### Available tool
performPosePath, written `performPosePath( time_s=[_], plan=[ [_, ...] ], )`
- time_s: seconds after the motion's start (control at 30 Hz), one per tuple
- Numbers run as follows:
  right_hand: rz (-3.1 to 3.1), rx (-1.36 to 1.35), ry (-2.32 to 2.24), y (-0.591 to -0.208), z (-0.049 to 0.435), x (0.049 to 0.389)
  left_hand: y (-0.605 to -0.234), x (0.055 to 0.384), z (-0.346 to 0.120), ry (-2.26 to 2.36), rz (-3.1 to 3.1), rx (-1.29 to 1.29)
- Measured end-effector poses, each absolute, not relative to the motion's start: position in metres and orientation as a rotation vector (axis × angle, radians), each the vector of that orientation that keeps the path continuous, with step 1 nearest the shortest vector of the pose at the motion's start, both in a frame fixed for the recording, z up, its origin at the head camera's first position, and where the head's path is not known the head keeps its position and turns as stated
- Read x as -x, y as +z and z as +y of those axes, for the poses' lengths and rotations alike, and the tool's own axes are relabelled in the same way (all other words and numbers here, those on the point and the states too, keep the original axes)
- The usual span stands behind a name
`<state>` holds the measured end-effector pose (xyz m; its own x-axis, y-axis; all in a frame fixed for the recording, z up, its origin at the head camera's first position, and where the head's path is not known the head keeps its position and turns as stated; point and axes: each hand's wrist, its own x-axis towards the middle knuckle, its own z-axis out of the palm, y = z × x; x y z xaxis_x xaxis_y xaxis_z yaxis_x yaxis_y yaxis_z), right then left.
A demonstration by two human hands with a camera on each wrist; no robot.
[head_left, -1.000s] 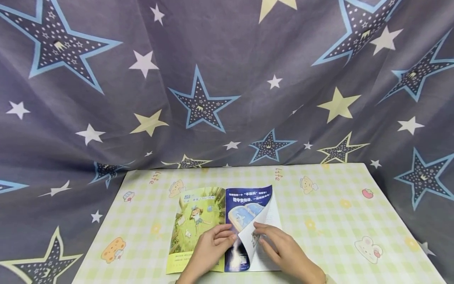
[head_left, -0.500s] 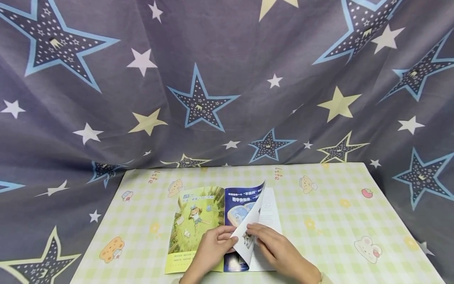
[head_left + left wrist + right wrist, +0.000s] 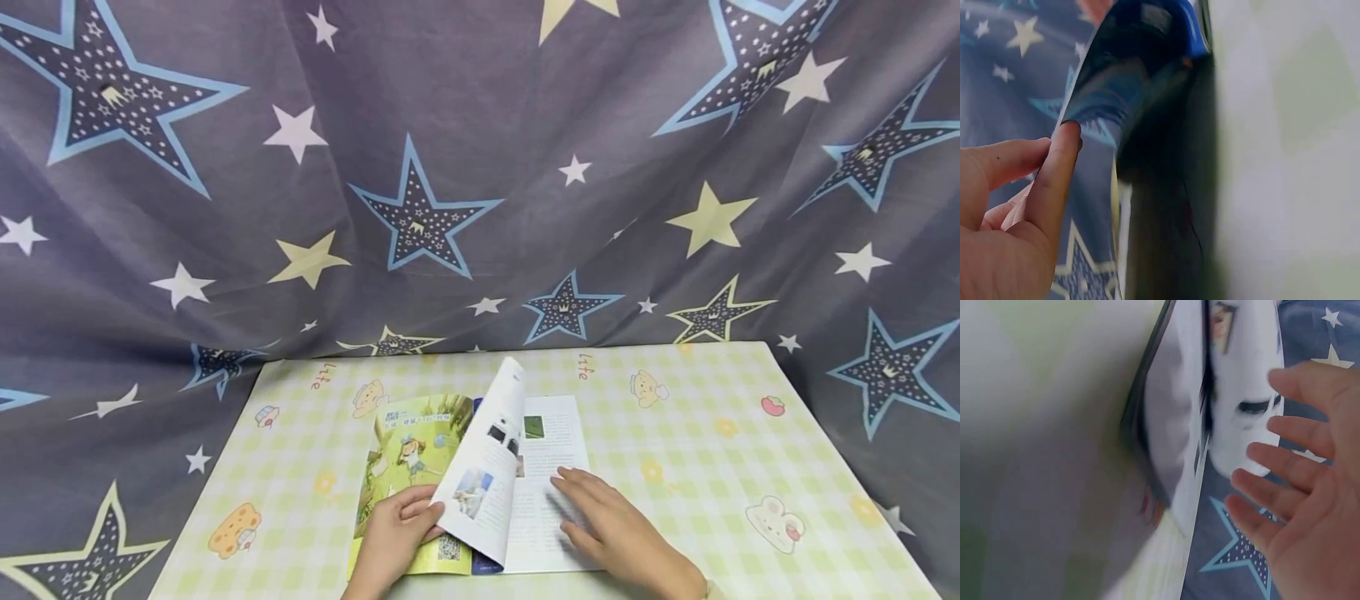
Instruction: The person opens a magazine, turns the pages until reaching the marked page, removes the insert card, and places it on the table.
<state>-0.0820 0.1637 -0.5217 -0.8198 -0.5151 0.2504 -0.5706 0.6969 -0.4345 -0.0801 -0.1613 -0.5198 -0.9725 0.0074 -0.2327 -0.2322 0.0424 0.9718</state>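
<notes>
A magazine point(image 3: 547, 508) lies spread on the table, its left side showing a green illustrated page point(image 3: 412, 442). One page point(image 3: 483, 475) stands lifted and curled over the middle, its white printed side facing right. My left hand point(image 3: 397, 529) pinches that page's lower outer corner between thumb and fingers; in the left wrist view the page's dark blue side point(image 3: 1116, 81) shows beyond the fingertips. My right hand point(image 3: 615, 529) hovers at or just over the right-hand page, fingers spread; whether it touches the paper I cannot tell. Nothing sits in its grasp in the right wrist view.
A green-and-white checked tablecloth point(image 3: 697, 475) with cartoon prints covers the table. Behind and at both sides hangs a dark grey-purple curtain point(image 3: 480, 108) patterned with stars. The table's back edge meets the curtain.
The page has swung from right to left and now stands over the spine. My left hand has taken its corner and moved left. My right hand has let go and shifted right.
</notes>
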Motion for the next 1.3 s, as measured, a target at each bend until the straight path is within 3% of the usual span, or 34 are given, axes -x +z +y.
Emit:
performPosePath(
  time_s=[0.43,0.93,1.3],
  plan=[
    [-3.069,-0.875,0.798,-0.53,0.18,0.078,-0.534,0.057,-0.232,1.863,2.264,0.774],
    [-3.176,-0.9,0.797,-0.531,0.177,0.076,-0.535,0.055,-0.244,1.573,2.529,0.694],
    [-3.128,-0.948,0.807,-0.532,0.181,0.075,-0.531,0.06,-0.239,1.559,2.555,0.787]
  ],
)
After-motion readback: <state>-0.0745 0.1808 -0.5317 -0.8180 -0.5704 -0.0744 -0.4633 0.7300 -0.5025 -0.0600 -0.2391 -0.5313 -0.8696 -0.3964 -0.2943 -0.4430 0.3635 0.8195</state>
